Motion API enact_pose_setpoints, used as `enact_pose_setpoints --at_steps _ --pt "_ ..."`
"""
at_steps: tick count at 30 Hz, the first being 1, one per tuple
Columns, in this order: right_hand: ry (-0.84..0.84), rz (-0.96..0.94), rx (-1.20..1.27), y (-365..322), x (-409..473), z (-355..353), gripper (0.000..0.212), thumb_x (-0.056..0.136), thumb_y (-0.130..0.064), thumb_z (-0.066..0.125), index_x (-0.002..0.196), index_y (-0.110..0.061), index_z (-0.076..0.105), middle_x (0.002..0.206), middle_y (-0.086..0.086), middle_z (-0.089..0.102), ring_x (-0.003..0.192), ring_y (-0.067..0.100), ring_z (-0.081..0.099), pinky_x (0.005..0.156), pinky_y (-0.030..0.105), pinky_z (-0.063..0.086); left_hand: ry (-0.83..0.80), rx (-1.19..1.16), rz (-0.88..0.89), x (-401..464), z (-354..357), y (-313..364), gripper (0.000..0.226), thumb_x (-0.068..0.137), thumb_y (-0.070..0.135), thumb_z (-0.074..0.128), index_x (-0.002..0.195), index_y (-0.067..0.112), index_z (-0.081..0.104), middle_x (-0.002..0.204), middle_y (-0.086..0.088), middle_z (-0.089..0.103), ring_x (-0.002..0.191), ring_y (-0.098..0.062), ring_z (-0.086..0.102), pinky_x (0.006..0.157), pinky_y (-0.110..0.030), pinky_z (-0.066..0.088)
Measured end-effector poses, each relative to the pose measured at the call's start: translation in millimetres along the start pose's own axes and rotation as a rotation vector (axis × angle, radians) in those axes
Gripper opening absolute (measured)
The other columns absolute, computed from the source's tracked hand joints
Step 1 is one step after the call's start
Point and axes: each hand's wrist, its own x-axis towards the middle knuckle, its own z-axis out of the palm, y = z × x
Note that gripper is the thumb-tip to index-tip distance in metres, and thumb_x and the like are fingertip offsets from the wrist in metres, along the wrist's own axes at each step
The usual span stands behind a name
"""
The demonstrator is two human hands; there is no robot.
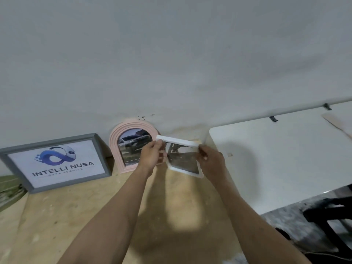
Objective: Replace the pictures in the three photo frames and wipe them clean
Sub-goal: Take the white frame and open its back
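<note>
Both my hands hold a small white square photo frame (183, 161) up above the wooden tabletop (91, 216), tilted, its dark picture facing me. My left hand (152, 155) grips its left edge and my right hand (210, 161) grips its right edge. Behind my left hand a pink arched frame (122, 134) with a picture of a white car leans against the wall. Further left a grey rectangular frame (57, 162) showing a blue logo and the words "INTELLI NUSA" also leans on the wall.
A white table (276, 159) adjoins the wooden one on the right, with a flat pale strip (337, 123) at its far end. Dark objects (327, 216) lie on the floor lower right. Something green (9, 189) sits at the left edge.
</note>
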Motion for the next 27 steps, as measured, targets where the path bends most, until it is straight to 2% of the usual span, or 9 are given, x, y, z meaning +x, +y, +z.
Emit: enact_pose_setpoints --at_steps 3,5,8,11,14,17,20,23,27 --pt "0.134 -0.318 -0.214 -46 -34 25 0.010 0.082 -0.028 0.068 0.083 -0.018 0.067 0.069 -0.002 0.061 0.065 0.020 0.056 0.054 0.029 0.040 -0.066 -0.201 -0.075 -35 -18 11 0.036 0.103 0.036 0.049 0.098 0.004 0.065 0.074 -0.006 0.063 0.055 -0.016 0.063 0.051 -0.029 0.054" --pt "0.157 -0.486 -0.363 -74 -62 49 0.009 0.078 -0.022 0.072 0.078 -0.016 0.065 0.068 0.001 0.059 0.064 0.024 0.056 0.056 0.032 0.044 -0.076 -0.174 -0.097 -58 -39 8 0.032 0.099 0.030 0.056 0.101 0.001 0.069 0.079 -0.008 0.072 0.062 -0.018 0.069 0.054 -0.030 0.056" --pt "0.057 -0.508 -0.381 -108 -112 84 0.014 0.073 -0.023 0.075 0.076 -0.020 0.062 0.073 -0.003 0.057 0.072 0.021 0.056 0.066 0.032 0.040 0.042 -0.107 -0.121 -90 -91 -11 0.013 0.091 0.010 0.063 0.096 0.002 0.071 0.092 -0.015 0.074 0.075 -0.027 0.068 0.070 -0.037 0.057" --pt "0.022 -0.348 -0.276 -131 -160 106 0.014 0.081 -0.033 0.064 0.092 -0.025 0.068 0.092 -0.003 0.066 0.089 0.022 0.057 0.078 0.035 0.045 0.040 -0.093 -0.120 -130 -163 -41 0.014 0.090 0.002 0.058 0.086 0.005 0.071 0.081 -0.012 0.070 0.070 -0.025 0.062 0.066 -0.033 0.049" --pt "-0.024 0.171 -0.146 -141 -197 113 0.033 0.088 -0.032 0.051 0.113 -0.015 0.063 0.108 0.011 0.060 0.098 0.033 0.055 0.084 0.039 0.045 0.045 -0.134 -0.134 -168 -235 -75 0.018 0.094 0.003 0.054 0.092 0.008 0.071 0.067 0.000 0.072 0.057 -0.013 0.064 0.053 -0.021 0.047" --pt "-0.192 0.511 0.159 -149 -226 125 0.027 0.086 -0.029 0.046 0.090 -0.008 0.061 0.090 0.017 0.062 0.085 0.035 0.058 0.078 0.047 0.051 0.045 -0.192 -0.149 -195 -283 -104 0.020 0.096 0.004 0.052 0.102 0.007 0.071 0.071 0.002 0.074 0.056 -0.006 0.066 0.057 -0.021 0.052" --pt "-0.294 0.639 0.281 -154 -250 138 0.020 0.087 -0.020 0.054 0.082 -0.006 0.067 0.082 0.016 0.066 0.069 0.029 0.061 0.065 0.049 0.056 0.070 -0.196 -0.172 -214 -313 -132 0.021 0.097 0.005 0.052 0.107 0.006 0.070 0.081 -0.003 0.075 0.058 -0.008 0.068 0.054 -0.019 0.054" --pt "-0.383 0.675 0.217 -154 -274 149 0.016 0.090 -0.020 0.055 0.088 -0.014 0.070 0.088 0.009 0.070 0.076 0.025 0.065 0.070 0.042 0.057 0.135 -0.104 -0.198 -226 -332 -160 0.021 0.097 0.006 0.056 0.111 0.008 0.071 0.091 -0.008 0.074 0.066 -0.017 0.068 0.050 -0.020 0.052" --pt "-0.447 0.738 0.169 -144 -304 167 0.021 0.093 -0.021 0.057 0.102 -0.010 0.072 0.088 0.005 0.070 0.073 0.016 0.062 0.070 0.035 0.055 0.210 -0.009 -0.248 -235 -343 -199 0.023 0.094 0.000 0.059 0.111 0.010 0.072 0.091 -0.011 0.074 0.067 -0.020 0.066 0.050 -0.020 0.053"
